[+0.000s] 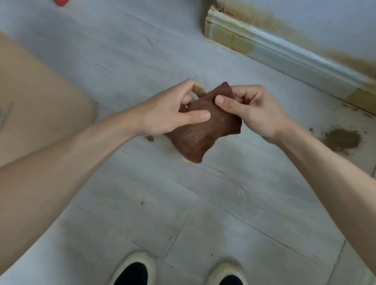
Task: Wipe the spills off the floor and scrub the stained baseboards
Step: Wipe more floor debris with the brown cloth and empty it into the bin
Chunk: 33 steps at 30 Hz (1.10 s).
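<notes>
A brown cloth point(200, 134) hangs in the air above the grey floor, held between both hands. My left hand point(173, 109) pinches its upper left edge with thumb on top. My right hand point(250, 109) grips the upper right corner. A brown spill point(341, 140) lies on the floor to the right, near the wall. The white baseboard point(284, 52) runs along the wall at upper right, with yellow-brown stains at its left end point(227, 36) and at the far right point(364, 95). Brown smears also mark the wall above it.
A cardboard sheet point(36, 97) lies on the floor at the left. A red object point(61, 2) shows at the top left edge. Small brown specks point(149, 138) dot the floor under the cloth. My two shoes point(134, 270) stand at the bottom.
</notes>
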Tool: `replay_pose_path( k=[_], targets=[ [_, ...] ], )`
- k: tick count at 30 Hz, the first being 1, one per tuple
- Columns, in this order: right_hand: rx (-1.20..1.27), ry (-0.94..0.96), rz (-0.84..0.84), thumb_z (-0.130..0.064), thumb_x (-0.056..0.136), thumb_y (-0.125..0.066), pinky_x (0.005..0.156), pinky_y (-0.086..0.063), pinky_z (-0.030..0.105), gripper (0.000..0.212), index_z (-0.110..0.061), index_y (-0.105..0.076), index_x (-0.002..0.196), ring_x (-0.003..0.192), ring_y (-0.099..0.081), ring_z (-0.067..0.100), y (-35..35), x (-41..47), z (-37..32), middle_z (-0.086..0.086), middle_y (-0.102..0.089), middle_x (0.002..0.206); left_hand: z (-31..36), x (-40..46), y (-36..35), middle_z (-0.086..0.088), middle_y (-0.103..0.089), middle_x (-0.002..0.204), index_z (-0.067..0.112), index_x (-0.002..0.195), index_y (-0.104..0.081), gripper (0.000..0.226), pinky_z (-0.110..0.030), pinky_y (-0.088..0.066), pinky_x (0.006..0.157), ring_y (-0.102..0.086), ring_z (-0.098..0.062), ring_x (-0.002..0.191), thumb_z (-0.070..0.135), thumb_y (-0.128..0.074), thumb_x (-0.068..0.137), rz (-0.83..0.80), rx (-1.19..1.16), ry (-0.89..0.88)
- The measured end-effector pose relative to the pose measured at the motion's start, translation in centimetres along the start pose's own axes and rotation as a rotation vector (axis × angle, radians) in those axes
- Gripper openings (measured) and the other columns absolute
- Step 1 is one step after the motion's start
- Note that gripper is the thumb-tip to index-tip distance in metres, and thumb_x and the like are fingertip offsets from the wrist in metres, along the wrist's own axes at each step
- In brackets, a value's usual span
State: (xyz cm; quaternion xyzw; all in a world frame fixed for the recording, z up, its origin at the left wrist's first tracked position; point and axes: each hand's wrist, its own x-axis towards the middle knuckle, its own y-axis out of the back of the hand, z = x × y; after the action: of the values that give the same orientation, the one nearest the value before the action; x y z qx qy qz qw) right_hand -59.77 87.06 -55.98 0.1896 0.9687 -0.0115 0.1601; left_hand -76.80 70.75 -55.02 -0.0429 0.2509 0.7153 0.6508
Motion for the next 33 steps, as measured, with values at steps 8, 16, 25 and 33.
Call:
replay_pose_path(
  k=[8, 16, 25, 33],
  targets=[
    [-0.059, 0.132, 0.065, -0.045, 0.099, -0.065, 0.076, -0.053, 0.060, 0.066, 0.021, -0.058, 0.102, 0.083, -0.062, 0.053, 0.0, 4.9, -3.7, 0.047, -0.056, 0.097, -1.0, -2.2, 4.4, -0.011, -0.076, 0.105, 0.014, 0.111, -0.072, 0.023, -0.039, -0.056, 0.087, -0.067, -0.010, 0.089, 0.028, -0.077, 0.093, 0.192, 0.037, 0.124],
    [-0.017, 0.184, 0.101, -0.031, 0.100, -0.066, 0.103, -0.051, 0.058, 0.047, 0.016, -0.066, 0.108, 0.099, -0.067, 0.029, 3.3, 7.2, -8.1, 0.030, -0.069, 0.107, 6.4, -0.8, 10.5, 0.009, -0.060, 0.073, 0.016, 0.088, -0.066, 0.021, -0.026, -0.041, 0.065, -0.053, -0.008, 0.067, 0.032, -0.079, 0.091, 0.409, 0.359, 0.031],
    [-0.381, 0.156, -0.158, -0.043, 0.093, -0.072, 0.100, -0.053, 0.052, 0.036, -0.012, -0.076, 0.113, 0.112, -0.071, 0.021, 3.7, 5.9, -3.3, -0.002, -0.077, 0.115, 1.3, -1.0, 6.5, 0.005, -0.064, 0.097, 0.018, 0.106, -0.068, 0.024, -0.034, -0.043, 0.074, -0.060, -0.018, 0.088, 0.031, -0.078, 0.090, 0.266, 0.536, 0.091],
    [-0.525, -0.062, 0.017, -0.046, 0.094, -0.065, 0.087, -0.047, 0.020, 0.021, -0.029, -0.076, 0.102, 0.106, -0.062, -0.001, 0.3, -1.4, 9.3, -0.019, -0.073, 0.105, -10.1, -3.8, -4.8, 0.004, -0.068, 0.122, 0.017, 0.120, -0.068, 0.034, -0.033, -0.046, 0.099, -0.058, -0.014, 0.116, 0.038, -0.073, 0.094, 0.230, 0.254, 0.135]
  ],
)
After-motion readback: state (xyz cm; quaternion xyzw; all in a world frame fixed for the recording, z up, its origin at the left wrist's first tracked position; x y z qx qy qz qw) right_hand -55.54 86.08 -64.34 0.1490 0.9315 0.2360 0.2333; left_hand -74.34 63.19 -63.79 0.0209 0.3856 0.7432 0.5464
